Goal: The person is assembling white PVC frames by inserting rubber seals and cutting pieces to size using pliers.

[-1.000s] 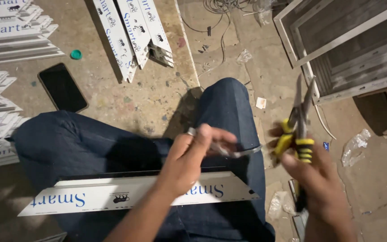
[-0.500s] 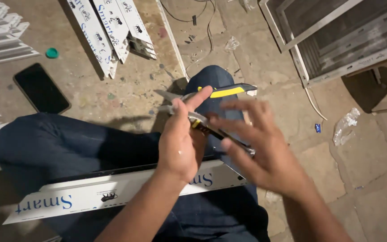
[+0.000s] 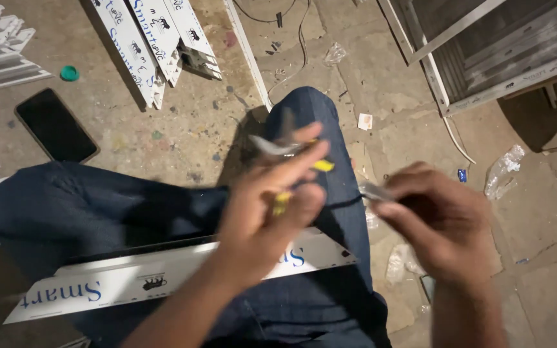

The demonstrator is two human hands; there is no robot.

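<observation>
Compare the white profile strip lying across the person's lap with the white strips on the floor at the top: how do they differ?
The lap strip is single and rests across the jeans-clad legs; the floor strips are several, bunched side by side on the dusty floor. The lap strip runs nearly crosswise; the floor strips run steeply up the picture. The left hand overlaps only the lap strip. Both are white with blue print.

stained concrete floor [image 3: 182, 129] with phone [image 3: 56, 125], white strips [image 3: 156, 38], perhaps a green cap [image 3: 69, 73]
</observation>
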